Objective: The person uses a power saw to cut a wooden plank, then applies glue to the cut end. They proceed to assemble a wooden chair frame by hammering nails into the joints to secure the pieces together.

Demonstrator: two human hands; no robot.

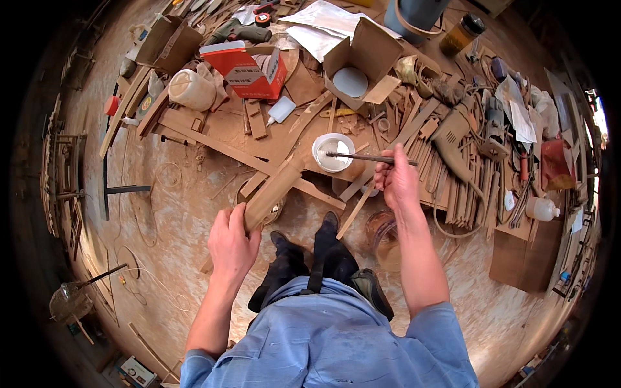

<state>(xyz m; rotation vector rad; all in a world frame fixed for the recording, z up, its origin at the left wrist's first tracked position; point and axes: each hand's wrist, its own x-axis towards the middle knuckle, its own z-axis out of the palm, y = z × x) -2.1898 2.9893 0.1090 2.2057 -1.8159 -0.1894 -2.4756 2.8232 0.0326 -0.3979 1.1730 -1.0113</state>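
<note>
My left hand [231, 244] is closed round the near part of a long flat wooden piece [272, 196], which slants up and away to the right. Between the fingers of my right hand [398, 181] is a thin dark stick [372, 158], held nearly level. Its far tip reaches into a small white tub [318, 155] at the table's near edge. Something whitish lies inside the tub, and the stick's tip sits in or just over it; I cannot tell which.
A cluttered worktable spreads ahead, with an open cardboard box [372, 55], a red-and-white box [253, 72] and a white plastic jug [191, 90]. On the right, a beige power tool [454, 134] rests on piled wood strips [453, 184]. A cardboard sheet [527, 257] stands below them.
</note>
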